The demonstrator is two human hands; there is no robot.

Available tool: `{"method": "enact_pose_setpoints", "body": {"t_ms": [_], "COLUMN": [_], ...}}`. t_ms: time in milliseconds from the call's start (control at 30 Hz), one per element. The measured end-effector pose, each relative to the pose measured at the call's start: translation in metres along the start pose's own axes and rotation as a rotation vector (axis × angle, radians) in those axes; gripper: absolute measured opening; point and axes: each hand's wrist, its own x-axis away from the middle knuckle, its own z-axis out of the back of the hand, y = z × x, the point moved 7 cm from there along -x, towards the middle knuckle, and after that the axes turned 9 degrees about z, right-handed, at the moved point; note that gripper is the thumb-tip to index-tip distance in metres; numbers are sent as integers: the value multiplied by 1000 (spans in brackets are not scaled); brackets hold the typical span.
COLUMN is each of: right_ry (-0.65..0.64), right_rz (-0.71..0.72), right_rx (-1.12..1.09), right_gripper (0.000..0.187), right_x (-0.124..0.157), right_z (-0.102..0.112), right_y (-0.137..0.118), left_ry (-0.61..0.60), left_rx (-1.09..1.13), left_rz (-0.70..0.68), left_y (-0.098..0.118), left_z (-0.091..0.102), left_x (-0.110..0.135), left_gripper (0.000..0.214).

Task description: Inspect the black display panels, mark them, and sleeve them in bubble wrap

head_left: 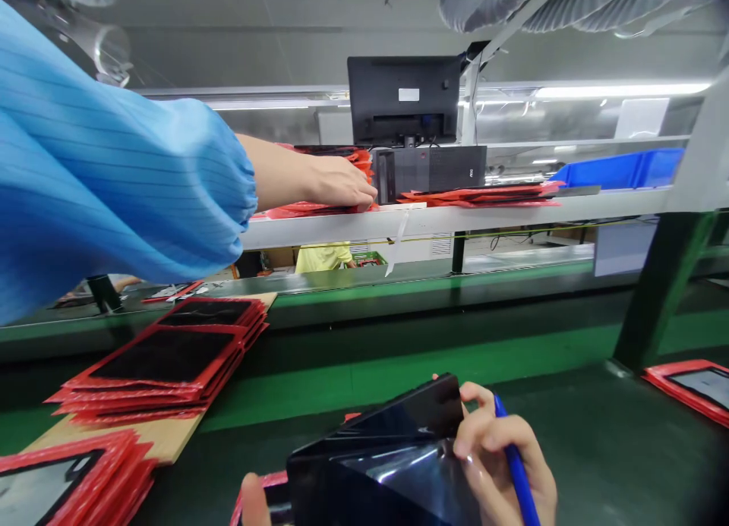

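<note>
A glossy black panel [392, 465] with a shiny film over it sits tilted at the bottom centre, over a red bag corner [267, 482]. Only the thumb of my left hand [254, 499] shows, pressed on the panel's lower left edge. My right hand [501, 465] is closed around a blue pen [515, 469], and its fingers rest on the panel's right edge and the film.
A co-worker's blue-sleeved arm [114, 177] reaches from the left to red bags [319, 207] on the white shelf [456, 218]. Stacks of red bags [165, 366] lie on a board at left. Another red bag [692, 389] lies at right. A monitor [404, 97] and blue bin [626, 169] stand above the green belt [427, 359].
</note>
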Motion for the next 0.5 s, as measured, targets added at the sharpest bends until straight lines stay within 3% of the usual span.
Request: {"method": "enact_pose_setpoints", "body": {"t_ms": [67, 133, 267, 367, 433, 500], "right_ry": [-22, -10, 4, 21, 61, 86], "right_rz": [-43, -114, -261, -336, -357, -369], "right_rx": [-94, -186, -268, -304, -311, -300], "right_gripper": [12, 16, 21, 27, 30, 31], "right_x": [-4, -3, 7, 13, 16, 17], "right_z": [-1, -2, -3, -2, 0, 2], "right_y": [17, 35, 62, 72, 75, 77], "left_ry": [-283, -418, -396, -349, -318, -278], "left_rx": [97, 167, 75, 5, 8, 24], "left_rz": [323, 496, 500, 441, 396, 340], "left_y": [-16, -21, -9, -7, -24, -58], "left_z": [-3, -4, 1, 2, 3, 6], "left_x": [8, 19, 24, 32, 49, 78], "left_gripper": [77, 80, 111, 106, 104, 102]}}
